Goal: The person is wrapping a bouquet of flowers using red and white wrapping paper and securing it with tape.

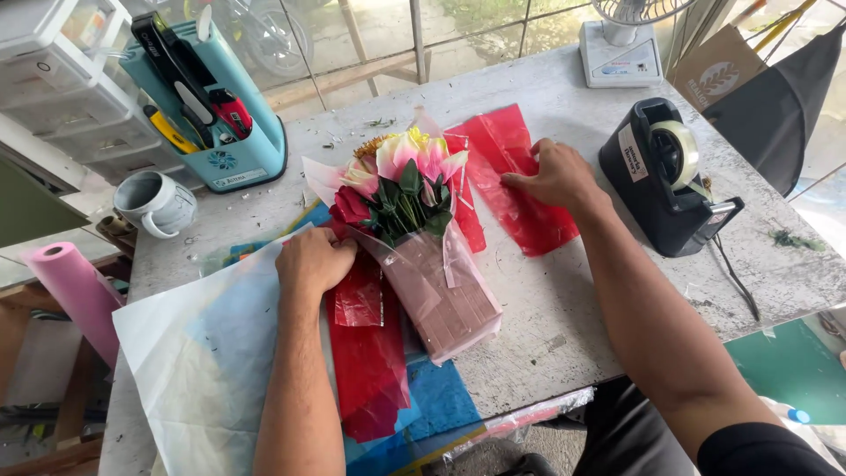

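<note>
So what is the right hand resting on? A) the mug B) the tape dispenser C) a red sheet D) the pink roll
C: the right hand lies flat on the red sheet beside the bouquet, apart from the tape dispenser.
</note>
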